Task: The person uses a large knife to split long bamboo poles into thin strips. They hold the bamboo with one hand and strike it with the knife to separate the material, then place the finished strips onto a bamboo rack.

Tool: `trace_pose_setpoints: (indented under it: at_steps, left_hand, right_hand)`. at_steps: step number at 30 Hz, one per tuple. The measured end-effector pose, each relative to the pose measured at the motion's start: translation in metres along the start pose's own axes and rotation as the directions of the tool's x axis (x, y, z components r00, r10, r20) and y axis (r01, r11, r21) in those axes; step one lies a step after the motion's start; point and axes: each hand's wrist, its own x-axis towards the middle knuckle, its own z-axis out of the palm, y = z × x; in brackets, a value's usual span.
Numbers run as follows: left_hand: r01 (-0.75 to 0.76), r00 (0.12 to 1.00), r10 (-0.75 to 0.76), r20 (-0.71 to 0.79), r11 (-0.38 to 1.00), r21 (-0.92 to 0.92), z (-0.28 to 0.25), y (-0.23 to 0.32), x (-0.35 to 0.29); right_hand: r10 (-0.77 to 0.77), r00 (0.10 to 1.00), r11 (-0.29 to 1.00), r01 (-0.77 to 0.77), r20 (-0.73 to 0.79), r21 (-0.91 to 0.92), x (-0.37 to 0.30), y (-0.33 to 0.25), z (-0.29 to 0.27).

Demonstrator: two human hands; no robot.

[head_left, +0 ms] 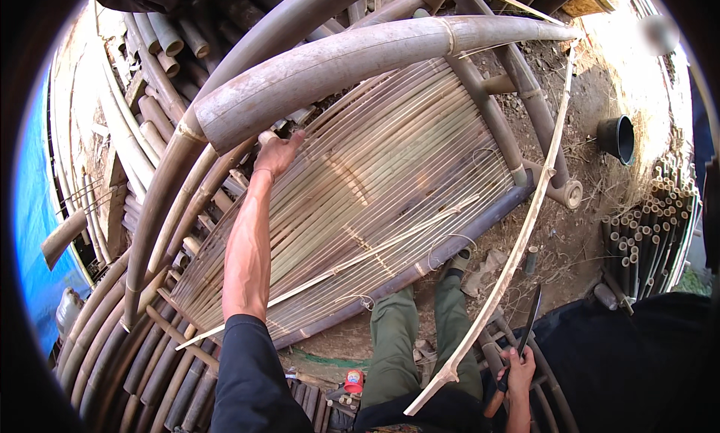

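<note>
A bamboo bench with a slatted seat (pixel 420 140) spreads out in front of me. My left hand (pixel 277 155) reaches to the seat's far edge, just below the cut end of a thick bamboo pole (pixel 337 62). Its fingers look curled down, but what they close on is hidden. At the lower right my right hand (pixel 519 371) grips a long knife (pixel 534 313), dark blade pointing up and away. A narrow split bamboo strip (pixel 517 268) slants from the pole's right end down toward my legs. Another thin strip (pixel 360 257) lies across the slats.
Bamboo poles (pixel 142 144) are piled at the left and far side. On the dirt ground at right stand a black bucket (pixel 616 139) and a bundle of thin bamboo canes (pixel 645 230). A red container (pixel 353 380) is near my feet. A blue tarp (pixel 37 238) hangs far left.
</note>
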Motion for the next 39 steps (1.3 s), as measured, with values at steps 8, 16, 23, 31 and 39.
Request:
trace_pose_setpoints:
  at_steps: [8,16,23,31,39]
  left_hand:
    - [-0.27,0.946,0.274,-0.174,0.962,0.046,0.031,-0.009,0.019]
    - [-0.254,0.94,0.269,-0.208,0.962,0.095,0.071,0.014,0.04]
    - [-0.311,0.834,0.306,-0.46,0.948,0.067,0.085,-0.002,0.038]
    - [-0.565,0.821,-0.212,-0.529,-0.428,-0.705,-0.032,0.073,-0.126]
    - [-0.489,0.859,0.155,-0.488,-0.034,-0.872,-0.09,0.085,-0.198]
  right_hand:
    - [0.015,0.998,1.0,-0.015,0.056,-0.001,0.001,-0.001,0.011]
    - [0.051,0.997,0.999,-0.051,0.052,-0.01,0.006,0.016,0.022]
    - [0.106,0.988,0.993,-0.1,0.116,-0.056,0.011,0.036,0.018]
    - [0.121,0.986,0.993,-0.119,0.114,-0.023,0.018,0.064,-0.005]
    - [0.111,0.985,0.994,-0.109,0.135,-0.021,0.024,0.067,-0.034]
